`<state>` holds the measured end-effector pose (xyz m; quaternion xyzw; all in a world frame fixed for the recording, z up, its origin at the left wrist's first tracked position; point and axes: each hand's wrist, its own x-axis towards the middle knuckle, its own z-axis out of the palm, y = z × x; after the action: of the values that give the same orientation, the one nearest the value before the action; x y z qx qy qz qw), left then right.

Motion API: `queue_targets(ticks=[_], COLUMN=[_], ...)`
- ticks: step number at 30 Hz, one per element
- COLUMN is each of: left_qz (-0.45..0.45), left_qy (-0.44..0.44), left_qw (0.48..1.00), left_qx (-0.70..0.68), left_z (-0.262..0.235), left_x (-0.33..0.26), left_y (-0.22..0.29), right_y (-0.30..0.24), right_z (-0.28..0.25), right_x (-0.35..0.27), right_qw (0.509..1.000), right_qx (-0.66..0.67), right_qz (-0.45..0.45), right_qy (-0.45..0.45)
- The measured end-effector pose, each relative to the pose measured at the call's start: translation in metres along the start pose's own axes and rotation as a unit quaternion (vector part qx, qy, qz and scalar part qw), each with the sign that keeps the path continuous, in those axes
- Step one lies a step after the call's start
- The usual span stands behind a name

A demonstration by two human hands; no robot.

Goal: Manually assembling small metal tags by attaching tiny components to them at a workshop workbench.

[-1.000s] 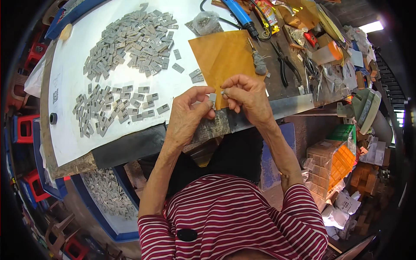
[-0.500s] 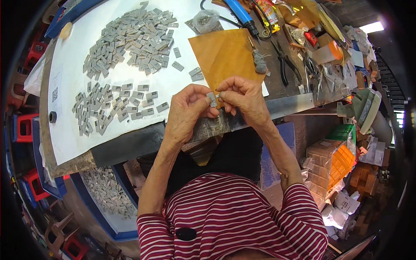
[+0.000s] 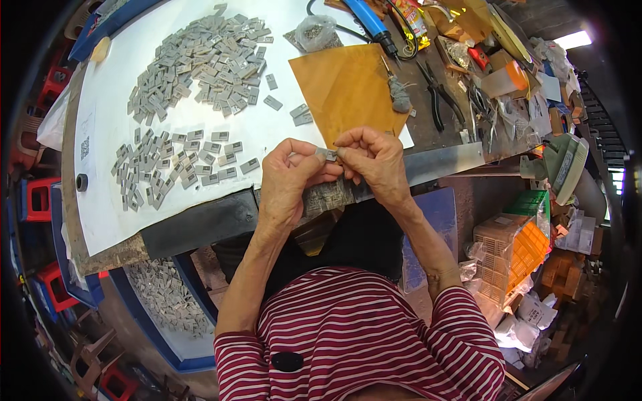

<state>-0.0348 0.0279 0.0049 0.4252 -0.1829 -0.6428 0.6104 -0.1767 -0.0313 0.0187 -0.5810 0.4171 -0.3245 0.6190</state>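
A small grey piece [image 3: 329, 155] sits pinched between both hands above the table's near edge [image 3: 200, 224]. The left hand [image 3: 287, 177] closes thumb and forefinger on one end; the right hand [image 3: 374, 160] curls its fingers tight on the other, though its exact grip is probably hidden. Just beyond lies an orange sheet [image 3: 348, 87], and farther left spread loose grey pieces [image 3: 194, 60] on white paper [image 3: 107, 100].

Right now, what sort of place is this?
Likely a small hand-assembly workshop: heaps of small grey rectangular parts on a white-covered workbench, black-handled pliers, and both hands pinching one small grey piece.
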Motion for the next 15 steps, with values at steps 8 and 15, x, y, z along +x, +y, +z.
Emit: queue_targets(ticks=[8, 15], left_qz=[-0.027, -0.035], left_qy=[0.014, 0.019], left_qw=[0.998, 0.995], left_qx=[-0.055, -0.094], left_z=[-0.0011, 0.0012], left_x=[-0.0061, -0.0104], left_y=[-0.0046, -0.0054], right_y=[0.0061, 0.0000], right_z=[0.0001, 0.0052], right_x=[-0.0055, -0.0098], right_qw=[1.000, 0.999], right_qx=[-0.003, -0.025], right_qz=[-0.005, -0.026], right_qy=[0.025, 0.037])
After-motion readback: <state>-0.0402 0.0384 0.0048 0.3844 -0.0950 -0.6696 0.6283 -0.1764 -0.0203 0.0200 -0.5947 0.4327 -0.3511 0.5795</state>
